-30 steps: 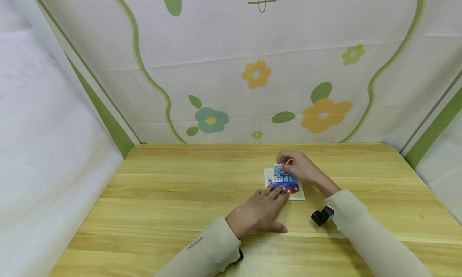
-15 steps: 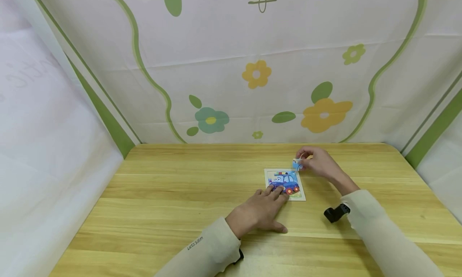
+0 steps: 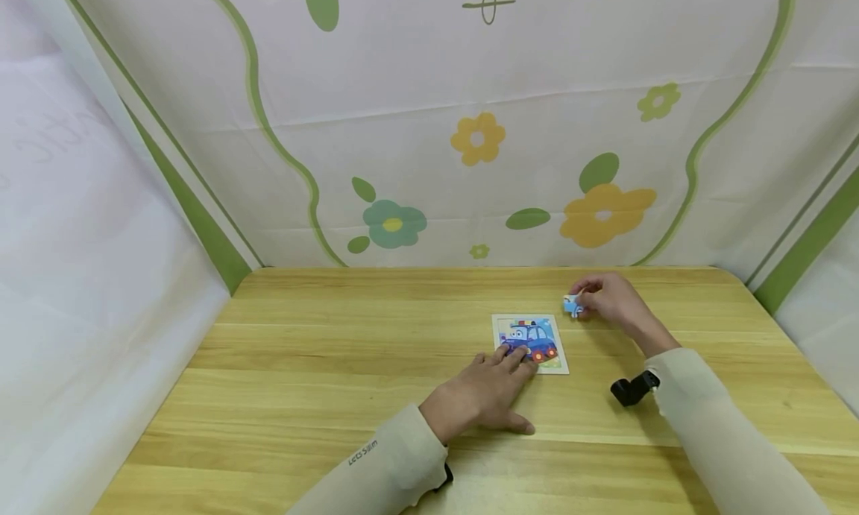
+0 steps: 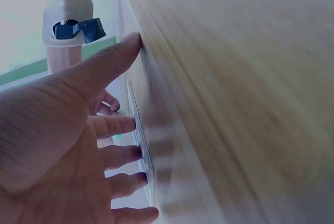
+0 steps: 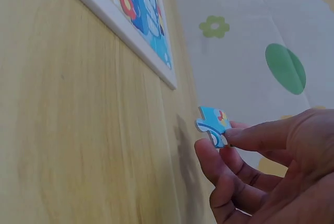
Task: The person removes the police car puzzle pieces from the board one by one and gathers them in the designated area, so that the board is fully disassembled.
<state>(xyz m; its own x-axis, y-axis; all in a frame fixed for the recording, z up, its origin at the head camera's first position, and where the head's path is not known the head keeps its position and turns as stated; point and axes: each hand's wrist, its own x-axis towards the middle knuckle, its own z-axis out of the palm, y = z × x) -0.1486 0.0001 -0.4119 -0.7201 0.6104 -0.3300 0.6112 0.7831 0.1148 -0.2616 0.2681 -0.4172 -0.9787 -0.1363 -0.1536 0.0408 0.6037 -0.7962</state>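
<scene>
Nearest, left of centre: a pale left sleeve [image 3: 396,455] with dark lettering, a bit of black casing [image 3: 444,479] at its cuff. Near right: a matching right sleeve [image 3: 728,429], with a black wrist device [image 3: 634,390], over the wooden table [image 3: 268,411].

Past the left cuff, the left hand [image 3: 479,396]: palm down, fingers straight and slightly spread, tips on the near left part of a framed puzzle [image 5: 122,28]. Thumb out to the right, short of the puzzle's near edge; cannot tell whether in contact with the wood.

Under and just beyond those fingertips, the puzzle: flat on the table, white border, blue car [image 3: 537,341] with eyes and red wheels. Left of the right hand [image 3: 607,299], slightly nearer, and apart from it.

Farther, to the right of the puzzle's far right corner: the right hand, fingers curled, thumb and fingertips pinching a small light-blue puzzle piece [image 5: 211,122]. Piece at the hand's left side, between hand and puzzle, raised above the wood; shadow on the tabletop just beside.

Farthest: table's far edge, then white cloth [image 3: 403,68] with green wavy lines, teal flower [image 3: 394,223] to the left, large orange flower [image 3: 607,215] to the right.
</scene>
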